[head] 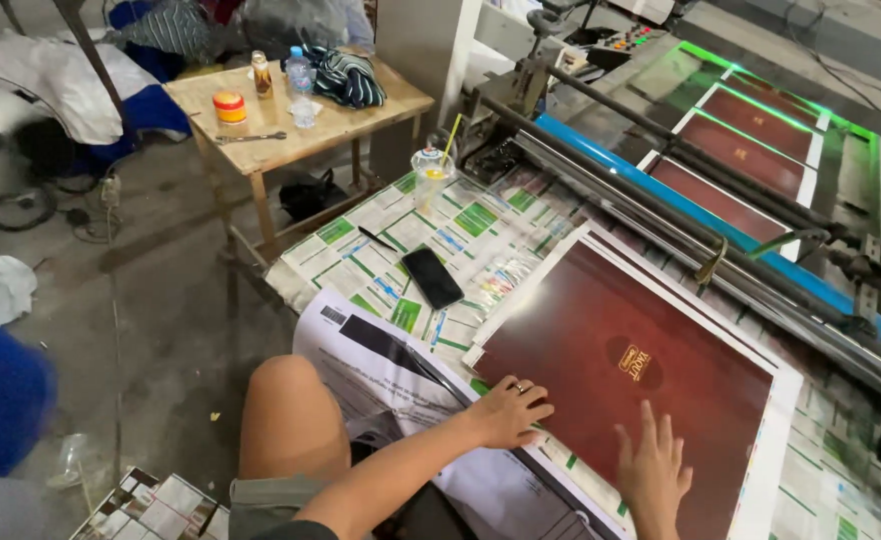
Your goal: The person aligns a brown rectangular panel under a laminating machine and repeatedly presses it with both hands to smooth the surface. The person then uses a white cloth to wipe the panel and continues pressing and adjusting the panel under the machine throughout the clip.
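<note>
- My left hand [509, 410] fingers curl on the near-left corner of the dark red sheet stack [631, 385]; my right hand [653, 470] lies flat and spread on it, gripping nothing.
- Uneven pressing could skew the top sheet.
- Left of the stack, the phone [433, 277] and cup [432, 172] could be knocked.

a dark phone screen [433, 277] lies on the table beside a clear lidded drink cup [432, 172].
</note>
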